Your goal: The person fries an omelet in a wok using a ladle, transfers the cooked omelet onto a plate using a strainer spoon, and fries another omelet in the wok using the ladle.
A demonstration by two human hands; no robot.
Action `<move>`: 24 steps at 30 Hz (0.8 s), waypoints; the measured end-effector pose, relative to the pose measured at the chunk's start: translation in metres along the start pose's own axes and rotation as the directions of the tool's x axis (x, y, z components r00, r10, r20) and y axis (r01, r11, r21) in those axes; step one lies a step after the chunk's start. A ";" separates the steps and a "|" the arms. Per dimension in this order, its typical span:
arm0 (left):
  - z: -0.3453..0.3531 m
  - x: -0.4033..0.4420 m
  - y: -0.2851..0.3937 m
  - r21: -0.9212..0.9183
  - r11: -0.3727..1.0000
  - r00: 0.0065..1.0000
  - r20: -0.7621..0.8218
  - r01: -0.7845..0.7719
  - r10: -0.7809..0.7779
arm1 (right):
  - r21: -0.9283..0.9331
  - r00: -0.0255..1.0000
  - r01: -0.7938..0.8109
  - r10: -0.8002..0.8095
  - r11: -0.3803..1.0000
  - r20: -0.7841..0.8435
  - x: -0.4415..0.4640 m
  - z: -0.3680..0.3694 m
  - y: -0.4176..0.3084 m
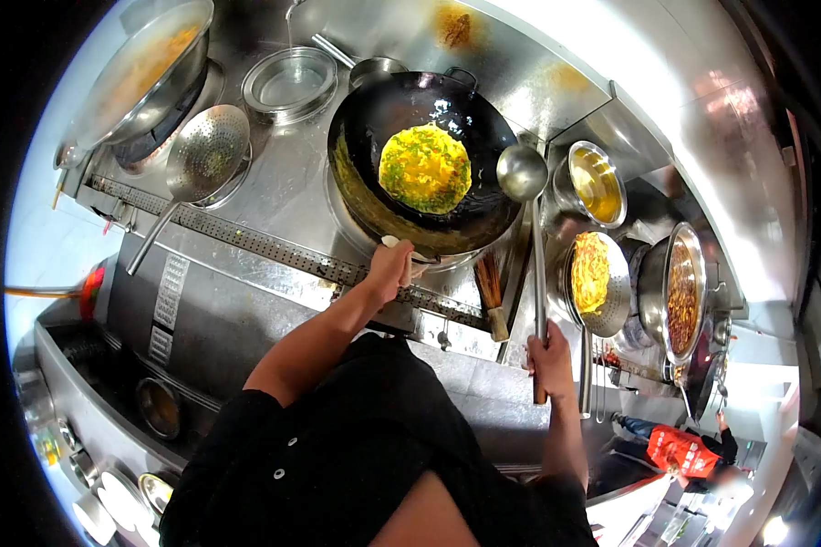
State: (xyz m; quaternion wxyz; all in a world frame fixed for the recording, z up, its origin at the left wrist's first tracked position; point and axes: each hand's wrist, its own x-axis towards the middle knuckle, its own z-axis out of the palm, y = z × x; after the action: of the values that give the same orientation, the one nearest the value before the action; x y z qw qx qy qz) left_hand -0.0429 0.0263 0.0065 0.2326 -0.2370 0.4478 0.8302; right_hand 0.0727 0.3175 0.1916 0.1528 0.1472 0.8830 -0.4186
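A round yellow-and-green omelette (pixel 425 168) lies flat in the black wok (pixel 365 118), near its middle, on the steel table (pixel 278 178). Taking the wok as the clock's centre, the left hand (pixel 392 268) is between 6 and 7 o'clock, its fingers folded closely at the near edge, gripping the wok. At about 4:30 the right hand (pixel 551 357) has its fingers closed around the handle of a steel ladle (pixel 523 172), whose bowl overlaps the wok's rim at 3 o'clock; whether they touch, I cannot tell. A bamboo brush (pixel 490 292) sits at 5 o'clock and a bowl of yellow liquid (pixel 597 184) at 3. Near 4 o'clock, a perforated skimmer (pixel 617 287) carries yellow fried food (pixel 590 273). Another perforated strainer (pixel 208 150) lies at 9 o'clock, a water-filled basin (pixel 290 84) at 10. Farther off, toward 4:30, is a person in a red vest (pixel 682 451).
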 end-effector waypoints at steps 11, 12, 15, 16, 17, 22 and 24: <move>0.019 -0.001 0.017 -0.197 0.966 0.969 -0.149 0.168 -0.198 | -0.131 0.888 0.140 -0.183 0.981 -0.421 0.035 0.081 0.068; 0.020 0.002 0.017 -0.181 0.973 0.971 -0.168 0.141 -0.172 | -0.125 0.888 0.165 -0.202 0.978 -0.414 0.032 0.088 0.067; 0.024 -0.002 0.012 -0.141 0.986 0.963 -0.242 0.085 -0.117 | -0.055 0.894 0.168 -0.175 0.984 -0.413 0.020 0.103 0.068; 0.030 -0.009 0.016 -0.141 0.988 0.956 -0.276 0.063 -0.100 | -0.025 0.899 0.147 -0.144 0.989 -0.413 0.013 0.103 0.059; 0.035 -0.012 0.018 -0.141 0.989 0.948 -0.308 0.037 -0.080 | 0.002 0.904 0.130 -0.118 0.991 -0.412 0.009 0.100 0.051; 0.018 0.001 0.005 -0.083 0.995 0.969 -0.238 0.048 -0.066 | -0.009 0.945 0.065 -0.065 0.998 -0.320 0.000 0.094 0.053; 0.010 0.013 0.003 -0.020 0.999 0.970 -0.239 0.049 -0.052 | -0.020 0.932 0.099 -0.100 0.995 -0.349 -0.004 0.093 0.050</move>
State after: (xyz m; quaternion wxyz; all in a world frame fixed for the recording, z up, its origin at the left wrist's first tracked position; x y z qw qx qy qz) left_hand -0.0568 0.0361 0.0056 0.1963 -0.3484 0.4607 0.7924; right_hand 0.1094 0.2747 0.1021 -0.0276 0.1740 0.9029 -0.3921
